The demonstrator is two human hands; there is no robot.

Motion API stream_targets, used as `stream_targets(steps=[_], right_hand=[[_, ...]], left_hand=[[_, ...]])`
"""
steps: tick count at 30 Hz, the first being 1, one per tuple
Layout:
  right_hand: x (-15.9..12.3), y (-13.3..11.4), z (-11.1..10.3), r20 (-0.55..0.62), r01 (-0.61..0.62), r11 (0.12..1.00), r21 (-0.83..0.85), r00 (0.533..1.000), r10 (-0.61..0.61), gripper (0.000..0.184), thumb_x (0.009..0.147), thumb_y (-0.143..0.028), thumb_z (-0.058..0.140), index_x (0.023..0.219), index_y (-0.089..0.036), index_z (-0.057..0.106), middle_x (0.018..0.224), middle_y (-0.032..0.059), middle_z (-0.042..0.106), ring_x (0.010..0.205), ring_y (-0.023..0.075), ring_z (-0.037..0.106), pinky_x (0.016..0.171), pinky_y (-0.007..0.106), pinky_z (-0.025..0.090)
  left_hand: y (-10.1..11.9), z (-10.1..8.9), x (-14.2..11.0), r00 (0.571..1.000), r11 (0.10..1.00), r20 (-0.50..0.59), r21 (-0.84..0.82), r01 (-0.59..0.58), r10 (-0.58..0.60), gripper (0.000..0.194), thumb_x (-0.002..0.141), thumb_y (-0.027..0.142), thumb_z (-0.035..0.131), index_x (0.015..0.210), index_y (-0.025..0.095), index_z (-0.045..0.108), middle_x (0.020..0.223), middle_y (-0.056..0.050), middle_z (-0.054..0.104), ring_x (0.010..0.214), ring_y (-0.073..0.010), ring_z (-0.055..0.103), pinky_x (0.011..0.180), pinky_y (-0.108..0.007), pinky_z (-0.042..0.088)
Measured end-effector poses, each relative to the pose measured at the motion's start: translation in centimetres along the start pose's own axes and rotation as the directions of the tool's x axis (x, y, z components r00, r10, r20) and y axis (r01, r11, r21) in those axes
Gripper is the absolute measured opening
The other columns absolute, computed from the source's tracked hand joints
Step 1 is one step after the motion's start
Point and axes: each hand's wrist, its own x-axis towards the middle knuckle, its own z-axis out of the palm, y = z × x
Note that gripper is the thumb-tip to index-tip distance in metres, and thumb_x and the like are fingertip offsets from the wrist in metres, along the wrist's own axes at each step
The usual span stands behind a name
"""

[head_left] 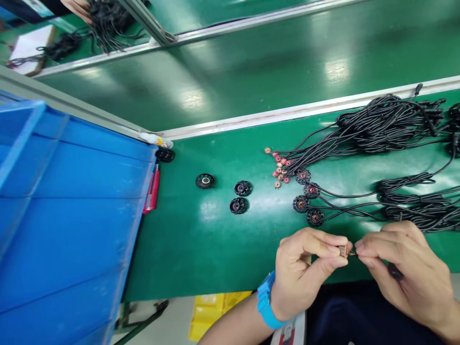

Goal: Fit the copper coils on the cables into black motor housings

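Near the front edge of the bench, my left hand [305,268], with a blue band at its wrist, pinches a small copper-wound stator [343,251] between thumb and fingers. Thin wire leads [352,253] come out of the stator's right side, and my right hand [406,273] pinches them by the fingertips. A piece of something black [396,271] shows below the right palm; its kind is partly hidden. Beyond my hands lie black round motor housings [301,204] with copper windings inside, joined to black cables. Farther back is a cluster of bare stators [280,167] on cable ends.
Bundled black cables [388,124] fill the right side of the green bench [187,254]. Loose black housings [239,205] lie mid-bench. A blue bin [72,230] stands at left, beside a red utility knife [153,189] and a white bottle [156,140]. A metal rail [251,117] runs behind.
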Motion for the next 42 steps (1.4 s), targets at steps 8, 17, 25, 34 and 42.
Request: stream_targets(steps=[8,17,25,34,42], right_hand=[[-0.8,0.4,0.0,-0.004,0.056,0.998,-0.023,0.998,-0.057,0.014,0.099,-0.008,0.061,0.107,-0.018,0.064,0.093,0.0025,0.077,0.079,0.0134,0.068,0.075,0.032,0.05],[-1.3,0.2,0.0,-0.021,0.045,0.996,-0.078,0.999,-0.047,0.058,0.087,-0.002,0.077,0.14,-0.023,0.065,0.092,0.0006,0.075,0.078,0.0151,0.062,0.072,0.032,0.05],[-2.3,0.4,-0.4,0.004,0.081,0.986,-0.143,0.997,-0.081,0.031,0.09,-0.006,0.075,0.117,-0.022,0.075,0.089,0.0019,0.071,0.083,0.0169,0.058,0.076,0.034,0.051],[-2.5,1.2,0.3,-0.187,-0.053,0.998,0.037,0.981,0.059,0.023,0.088,-0.004,0.072,0.102,-0.023,0.073,0.082,0.0018,0.064,0.08,0.0181,0.055,0.075,0.036,0.049],[0.4,2.6,0.7,-0.455,-0.129,0.896,0.425,0.825,0.335,0.019,0.105,-0.026,0.044,0.087,-0.023,0.048,0.073,-0.0013,0.032,0.068,0.0166,0.04,0.058,0.03,0.038]], left_hand=[[0.3,0.3,-0.1,0.996,0.997,-0.034,-0.021,0.078,-0.079,0.019,0.091,0.025,0.084,0.086,0.018,0.067,0.099,-0.004,0.082,0.087,-0.0194,0.083,0.081,-0.028,0.071],[-0.2,0.3,-0.7,0.989,0.987,-0.006,-0.064,0.15,-0.151,0.036,0.092,0.029,0.083,0.098,0.022,0.048,0.102,-0.004,0.084,0.088,-0.0179,0.083,0.079,-0.024,0.069],[-0.2,0.7,-1.0,0.997,0.996,-0.014,-0.043,0.072,-0.073,0.037,0.092,0.023,0.083,0.102,0.022,0.048,0.104,-0.004,0.084,0.089,-0.0178,0.083,0.08,-0.023,0.069],[1.8,-2.8,0.2,0.961,0.734,0.064,0.631,-0.249,0.271,0.036,0.093,0.04,0.08,0.121,0.026,0.063,0.117,-0.007,0.078,0.111,-0.0248,0.077,0.098,-0.04,0.066],[1.5,-13.3,0.3,0.946,-0.12,0.046,0.993,-0.007,0.32,0.079,0.095,0.03,0.074,0.165,0.036,0.037,0.174,-0.008,0.03,0.154,-0.0533,0.032,0.124,-0.077,0.031]])
